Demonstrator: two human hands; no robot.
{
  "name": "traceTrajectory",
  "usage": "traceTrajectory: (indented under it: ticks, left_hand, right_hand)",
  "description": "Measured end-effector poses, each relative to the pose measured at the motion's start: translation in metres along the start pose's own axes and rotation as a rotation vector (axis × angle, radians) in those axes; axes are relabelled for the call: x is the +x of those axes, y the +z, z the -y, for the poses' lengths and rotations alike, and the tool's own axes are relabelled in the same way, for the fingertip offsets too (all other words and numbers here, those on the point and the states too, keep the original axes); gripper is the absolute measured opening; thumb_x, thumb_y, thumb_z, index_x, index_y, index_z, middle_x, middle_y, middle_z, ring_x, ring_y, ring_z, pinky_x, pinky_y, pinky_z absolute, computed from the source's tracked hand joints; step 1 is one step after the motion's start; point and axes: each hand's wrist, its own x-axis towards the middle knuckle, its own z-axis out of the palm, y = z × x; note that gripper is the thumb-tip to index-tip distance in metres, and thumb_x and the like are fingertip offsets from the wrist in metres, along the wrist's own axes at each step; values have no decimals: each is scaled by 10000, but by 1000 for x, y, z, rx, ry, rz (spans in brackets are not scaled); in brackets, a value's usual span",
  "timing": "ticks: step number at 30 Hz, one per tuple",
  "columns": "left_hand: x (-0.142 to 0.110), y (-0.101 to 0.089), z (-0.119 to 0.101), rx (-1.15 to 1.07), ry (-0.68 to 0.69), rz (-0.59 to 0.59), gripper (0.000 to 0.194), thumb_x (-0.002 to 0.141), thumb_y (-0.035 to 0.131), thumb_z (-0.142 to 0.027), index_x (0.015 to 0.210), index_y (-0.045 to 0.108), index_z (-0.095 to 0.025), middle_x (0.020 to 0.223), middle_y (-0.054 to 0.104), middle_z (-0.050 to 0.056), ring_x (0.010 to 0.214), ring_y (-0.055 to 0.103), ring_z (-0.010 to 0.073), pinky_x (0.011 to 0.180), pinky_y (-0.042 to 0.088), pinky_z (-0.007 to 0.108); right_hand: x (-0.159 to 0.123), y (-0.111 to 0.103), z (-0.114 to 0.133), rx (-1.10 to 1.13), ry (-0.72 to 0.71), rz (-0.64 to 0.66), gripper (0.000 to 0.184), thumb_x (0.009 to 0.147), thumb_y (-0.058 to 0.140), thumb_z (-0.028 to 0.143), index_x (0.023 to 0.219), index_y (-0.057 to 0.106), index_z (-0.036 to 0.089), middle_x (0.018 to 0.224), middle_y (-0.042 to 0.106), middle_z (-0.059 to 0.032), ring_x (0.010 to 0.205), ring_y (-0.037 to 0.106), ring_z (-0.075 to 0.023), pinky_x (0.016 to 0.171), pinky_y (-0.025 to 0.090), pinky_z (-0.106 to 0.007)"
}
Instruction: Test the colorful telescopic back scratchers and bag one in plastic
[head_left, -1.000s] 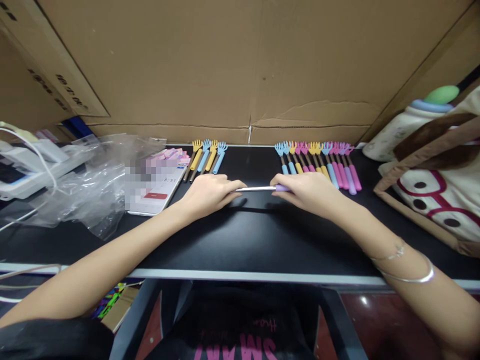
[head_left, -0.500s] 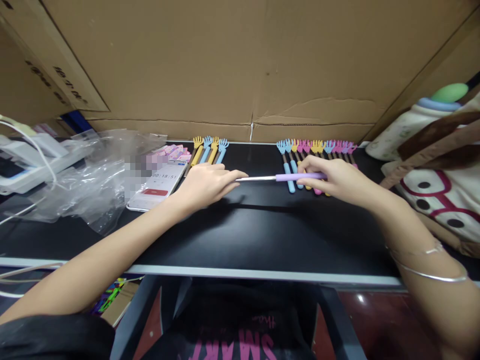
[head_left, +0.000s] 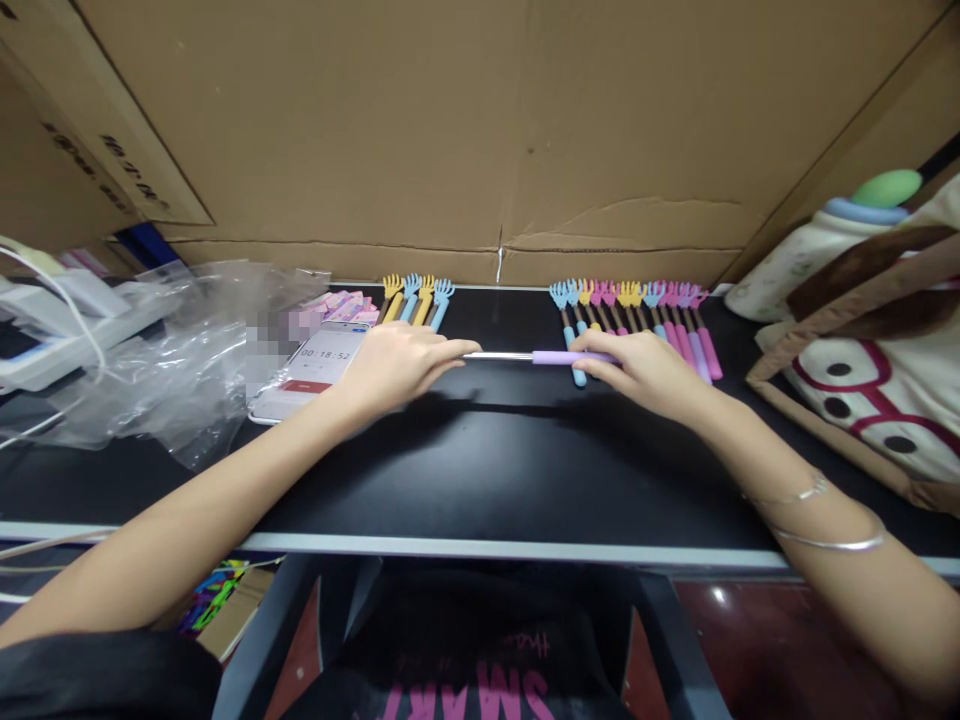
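Observation:
Both hands hold one telescopic back scratcher (head_left: 525, 356) level above the black table (head_left: 480, 470). My left hand (head_left: 397, 362) is closed round its head end, which is hidden in the fingers. My right hand (head_left: 637, 368) grips the purple handle. A bare silver rod shows between the hands. Behind the right hand lies a row of several scratchers (head_left: 637, 310) with blue, pink, yellow and purple handles. Behind the left hand lies a small group of yellow and blue scratchers (head_left: 416, 298).
A phone (head_left: 311, 368) showing a timer lies left of my left hand, beside clear plastic bags (head_left: 172, 350) and pink packets (head_left: 345, 305). A cardboard wall (head_left: 480, 140) closes the back. A printed tote bag (head_left: 877, 370) stands at the right.
The hands drew apart and lengthened the rod half a second ago. Now my right hand has come back left and the visible rod is shorter again. The timer advanced a second.

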Motion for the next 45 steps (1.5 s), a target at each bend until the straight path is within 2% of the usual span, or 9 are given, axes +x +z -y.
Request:
traceTrajectory:
  ticks: [5, 9, 13, 18, 25, 32, 37, 42, 45]
  left_hand:
    - [1, -6, -2, 35, 47, -78, 295, 982, 416, -315, 1092, 690, -317, 699, 692, -2, 665, 597, 153, 552, 312, 260]
    - [2, -9, -6, 37, 61, -80, 296, 986, 414, -303, 1096, 688, -316, 637, 656, 1, 665, 576, 151, 557, 311, 252]
    - [1, -7, -15, -37, 84, -4, 281, 978, 425, -312, 1104, 675, -278, 670, 658, 5, 643, 586, 137, 555, 331, 237]
    - [1, -2, -26, -125, 25, 124, 290, 973, 415, -348, 1105, 655, -253, 695, 662, 8, 621, 616, 144, 525, 334, 232]
    - [2, -4, -28, -180, -35, 206, 291, 975, 408, -376, 1112, 640, -267, 743, 675, 11, 681, 646, 157, 545, 342, 231]
    - [5, -9, -25, -201, -17, 246, 295, 977, 401, -367, 1115, 639, -260, 809, 670, 23, 771, 625, 160, 606, 379, 240]
    - [11, -28, 4, -248, 47, 240, 370, 976, 371, -440, 1216, 589, -262, 1032, 671, 46, 989, 557, 205, 849, 411, 313]
    - [3, -39, 63, -149, -226, 200, 398, 967, 324, -426, 1208, 586, -250, 1073, 670, 52, 1062, 531, 236, 887, 405, 352]
    - [-16, -37, 96, -76, -321, 311, 446, 979, 249, -422, 1276, 530, -242, 1175, 637, 70, 1121, 502, 250, 901, 400, 371]
  right_hand:
    - [2, 0, 5, 183, 12, 96, 378, 947, 331, 446, 778, 568, 204, 526, 485, 30, 502, 475, -126, 567, 331, -242]
    - [2, 6, 8, 160, 28, 120, 439, 949, 266, 451, 718, 545, 202, 569, 505, 10, 536, 486, -133, 578, 330, -251]
    - [1, 8, 12, -47, 75, 127, 454, 945, 242, 440, 684, 536, 213, 557, 507, 2, 537, 488, -146, 556, 295, -254]
    - [-1, 0, 17, -268, 62, 84, 446, 942, 242, 440, 699, 549, 226, 488, 445, 9, 461, 440, -143, 498, 214, -248]
    - [-6, -1, 18, -316, -57, -12, 547, 935, 266, 590, 742, 621, 223, 438, 452, 17, 415, 426, -119, 480, 212, -237]
    - [-6, 3, 19, -337, -109, 4, 564, 929, 268, 625, 808, 641, 220, 473, 530, -3, 461, 488, -138, 481, 231, -239]
    - [-5, 7, 20, -338, -94, 43, 576, 944, 220, 609, 815, 632, 227, 497, 548, -7, 461, 493, -141, 487, 234, -241]
    - [-5, 4, 18, -365, -82, 37, 579, 950, 207, 600, 810, 625, 224, 502, 545, -10, 474, 506, -147, 492, 245, -243]
    - [-6, -3, 17, -367, -52, 26, 583, 948, 195, 604, 800, 610, 222, 506, 548, -10, 467, 502, -147, 493, 249, -246]
